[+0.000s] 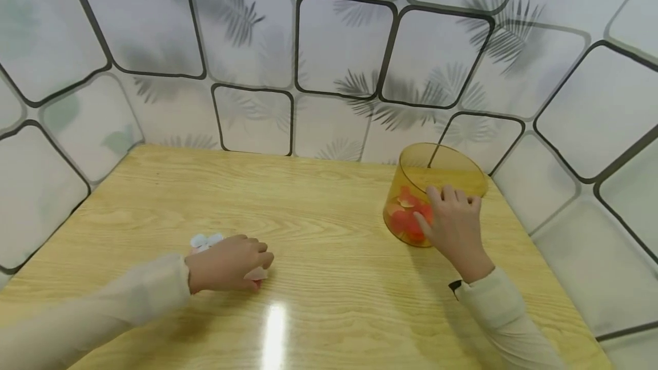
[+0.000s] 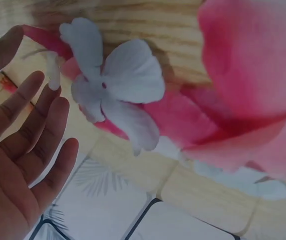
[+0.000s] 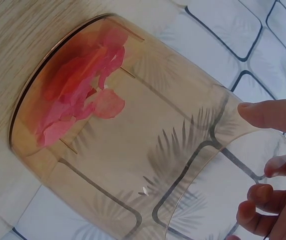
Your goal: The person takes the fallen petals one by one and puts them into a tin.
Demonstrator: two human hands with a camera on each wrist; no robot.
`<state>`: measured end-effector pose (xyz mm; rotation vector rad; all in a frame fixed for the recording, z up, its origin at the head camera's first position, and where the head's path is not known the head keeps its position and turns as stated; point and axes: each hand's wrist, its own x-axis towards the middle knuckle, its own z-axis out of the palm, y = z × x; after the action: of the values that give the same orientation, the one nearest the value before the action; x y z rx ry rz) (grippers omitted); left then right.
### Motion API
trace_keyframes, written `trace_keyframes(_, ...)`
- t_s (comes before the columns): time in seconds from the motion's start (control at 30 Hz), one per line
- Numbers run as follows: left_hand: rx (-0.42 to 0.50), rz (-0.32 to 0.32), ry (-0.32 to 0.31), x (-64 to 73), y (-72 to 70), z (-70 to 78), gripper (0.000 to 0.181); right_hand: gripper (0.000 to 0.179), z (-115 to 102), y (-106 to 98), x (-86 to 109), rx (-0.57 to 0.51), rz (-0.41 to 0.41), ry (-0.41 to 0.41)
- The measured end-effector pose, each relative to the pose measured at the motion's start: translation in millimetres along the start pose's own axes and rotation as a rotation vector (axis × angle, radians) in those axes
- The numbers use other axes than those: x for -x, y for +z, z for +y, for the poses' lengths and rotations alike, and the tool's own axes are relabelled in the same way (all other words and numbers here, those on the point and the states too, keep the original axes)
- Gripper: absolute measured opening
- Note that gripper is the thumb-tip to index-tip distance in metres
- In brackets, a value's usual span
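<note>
In the head view my left hand [image 1: 231,262] is low over the table, thumb and fingers loosely curled about a pale petal [image 1: 256,274]. The left wrist view shows the thumb against a pink petal [image 2: 45,40] and a fingertip at a small white petal [image 2: 53,72]. A white flower [image 2: 103,85] and larger pink petals [image 2: 255,60] lie closer to that camera. On the right, my right hand [image 1: 456,224] grips the rim of a clear amber container [image 3: 117,145], thumb outside and fingers over the edge. Red and pink petals [image 3: 77,90] lie at its bottom.
White flowers [image 1: 205,241] lie beside my left wrist, partly covered by it. The wooden table [image 1: 319,278] meets a patterned wall covering [image 1: 339,44] at the back and both sides. The container stands near the table's back right corner.
</note>
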<state>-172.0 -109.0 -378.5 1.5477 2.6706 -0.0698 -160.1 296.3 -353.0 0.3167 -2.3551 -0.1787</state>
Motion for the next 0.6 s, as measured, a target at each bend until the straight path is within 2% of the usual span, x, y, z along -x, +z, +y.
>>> trace_keyframes(0.17, 0.012, 0.078, 0.025, 3.4, 8.3, -1.1, 0.03, 0.049, -1.2, 0.4, -0.1, -0.005, 0.0, 0.007)
trace_keyframes(0.33, 0.014, 0.122, 0.048, 4.9, 11.7, -2.8, 0.035, 0.049, -1.6, 0.1, 0.0, 0.004, -0.003, 0.002)
trace_keyframes(0.6, 0.016, 0.115, 0.051, 2.7, 11.9, -2.5, 0.039, 0.047, 0.9, 2.2, 0.0, 0.017, -0.019, 0.003)
